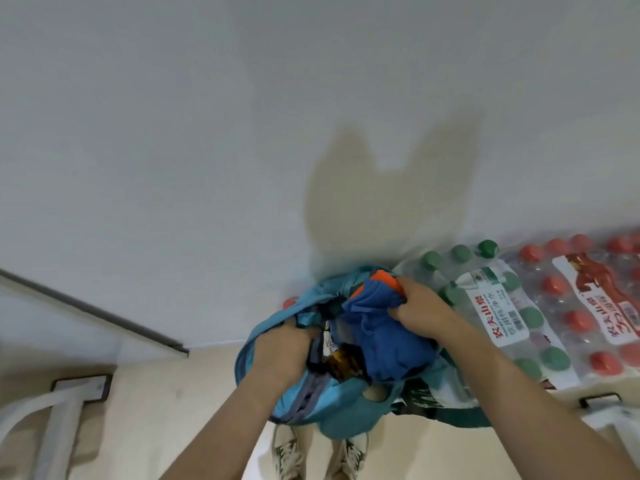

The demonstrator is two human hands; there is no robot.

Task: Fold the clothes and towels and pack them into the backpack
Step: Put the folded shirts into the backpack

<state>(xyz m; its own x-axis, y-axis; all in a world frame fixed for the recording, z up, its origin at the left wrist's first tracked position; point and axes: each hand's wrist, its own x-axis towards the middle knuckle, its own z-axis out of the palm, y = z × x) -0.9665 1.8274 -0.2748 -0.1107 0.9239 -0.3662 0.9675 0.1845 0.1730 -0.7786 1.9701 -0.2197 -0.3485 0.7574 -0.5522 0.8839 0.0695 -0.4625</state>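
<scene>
Stuffing step: the right hand, fingers curled, clutches a bunched blue cloth garment with orange trim in the mouth of the teal fabric backpack. The left hand grips its rim. Next, it likely needs pressing deeper.

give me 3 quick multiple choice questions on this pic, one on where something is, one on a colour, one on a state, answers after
1. Where do the packs of bottled water lie relative to the backpack?
A. on the person's left of it
B. on the person's right of it
C. inside it

2. What colour is the garment that the right hand grips?
A. white
B. black
C. blue with orange

3. The backpack's mouth is
A. open
B. zipped shut
C. covered by a towel

Answers: 1 B, the packs sit beside the bag on the right-hand side. 2 C, it is blue cloth with an orange patch by the fingers. 3 A, the left hand holds the rim and the garment sits in the gap.
</scene>
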